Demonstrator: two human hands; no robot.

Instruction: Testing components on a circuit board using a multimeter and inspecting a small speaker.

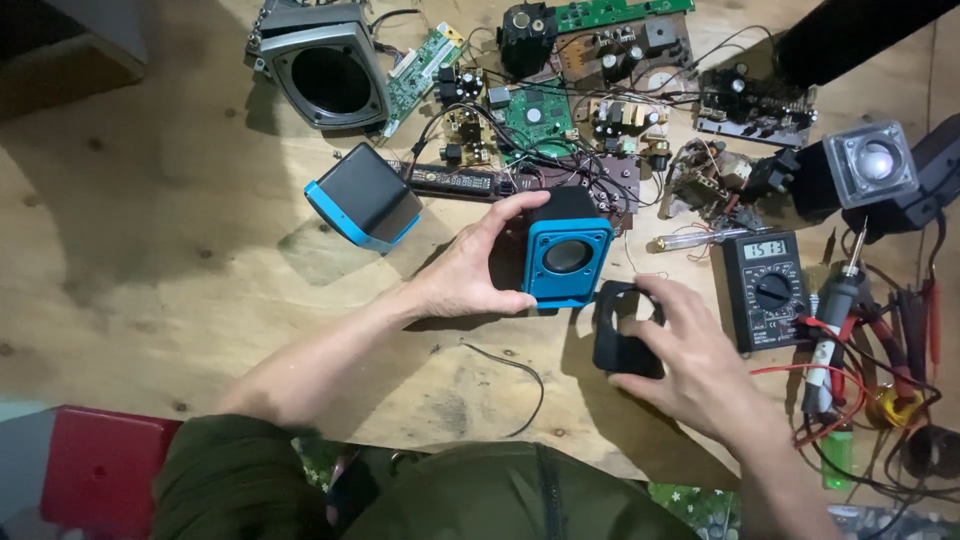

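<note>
Left hand [470, 275] grips a small blue speaker [566, 258], thumb under, fingers over the top; it stands mid-worktop [150, 230]. Right hand [690, 365] closes on a black cover [622, 335] just beside it. Second blue speaker [363, 196] lies apart; multimeter [767, 290] sits to the right.

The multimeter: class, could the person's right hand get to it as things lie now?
Probably yes. The multimeter lies just beyond the right hand, with nothing between them, but that hand already grips a black cover piece, so it isn't free.
</note>
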